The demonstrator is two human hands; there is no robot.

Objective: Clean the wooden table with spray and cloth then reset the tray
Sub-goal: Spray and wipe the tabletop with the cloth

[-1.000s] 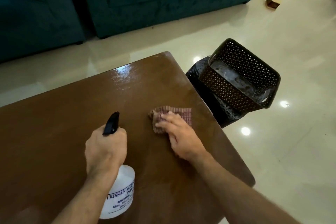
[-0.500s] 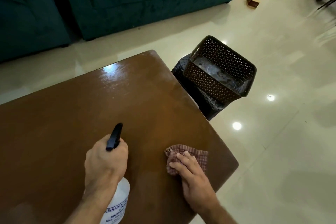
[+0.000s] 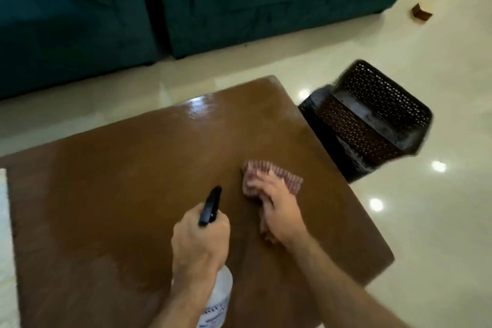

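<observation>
A: How many things on the tabletop (image 3: 111,194)?
B: One cloth (image 3: 286,177), right of centre, pressed flat under the right hand (image 3: 279,210); one spray bottle (image 3: 217,287), left hand (image 3: 199,245) curled round it.
A: Open room?
B: Bare wood left and far; right edge near the cloth.

Glossy wood, soft cloth, perforated plastic.
Polished brown table (image 3: 133,194); ribbed cloth (image 3: 282,176) on it; velvety sofa (image 3: 239,0) beyond; perforated basket (image 3: 372,125) beside.

A single head-worn camera looks forward and steeply down, close over the wooden table (image 3: 127,194).
</observation>
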